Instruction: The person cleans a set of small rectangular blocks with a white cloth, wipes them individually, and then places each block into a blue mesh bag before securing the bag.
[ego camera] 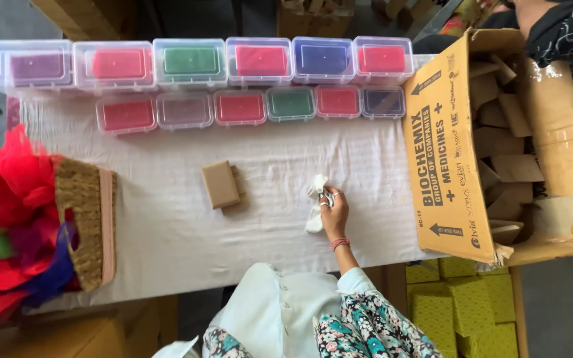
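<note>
White cloth (316,202), right hand (335,213) clutching it

six large clear lidded boxes (191,63) in the back row, six smaller clear boxes (240,107) in the front row, one stack of small brown cardboard boxes (220,184), one open cardboard carton (447,159), one wicker basket (86,222), one white cloth (316,202)
</note>
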